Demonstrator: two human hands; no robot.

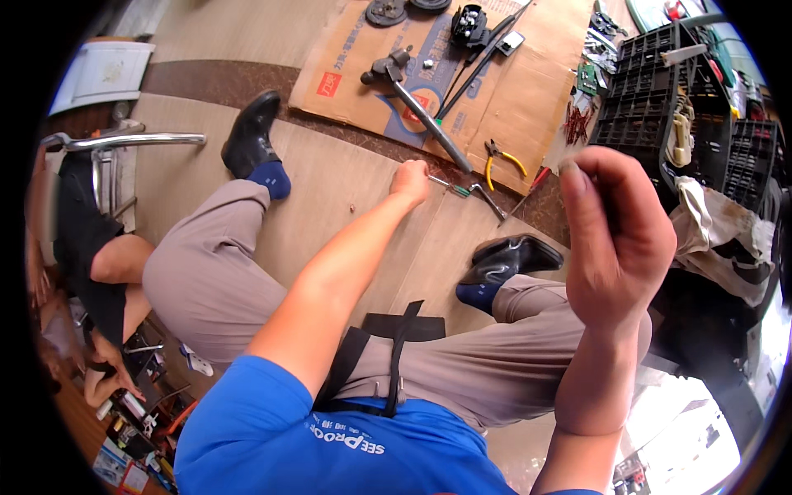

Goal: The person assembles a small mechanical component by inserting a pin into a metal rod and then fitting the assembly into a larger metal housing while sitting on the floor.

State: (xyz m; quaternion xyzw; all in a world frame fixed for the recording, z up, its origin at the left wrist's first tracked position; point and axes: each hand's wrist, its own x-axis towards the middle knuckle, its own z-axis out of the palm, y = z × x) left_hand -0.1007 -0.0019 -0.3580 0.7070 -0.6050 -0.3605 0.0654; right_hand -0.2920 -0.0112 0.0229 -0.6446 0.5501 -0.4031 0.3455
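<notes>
My left hand point(410, 183) is closed around the end of a thin tool point(452, 185) with a metal shaft and a green part, low over the floor by the cardboard's near edge. Touching or close to that tool's far end lies a small metal tool with a bent head point(488, 203). My right hand point(619, 235) is raised close to the camera, fingers curled toward the thumb; whether anything sits in the pinch is hidden. On the cardboard sheet point(346, 99) rest a grey metal tube with a bulky head point(425, 120) and yellow-handled pliers point(502, 164).
Black cables with a black part point(469, 25) and round black discs point(385, 11) lie on the cardboard. Black plastic crates point(635, 91) and a white bag point(726, 239) stand right. A red-handled tool point(539, 177) lies nearby. Another person point(107, 280) sits left beside a metal-framed chair point(136, 140).
</notes>
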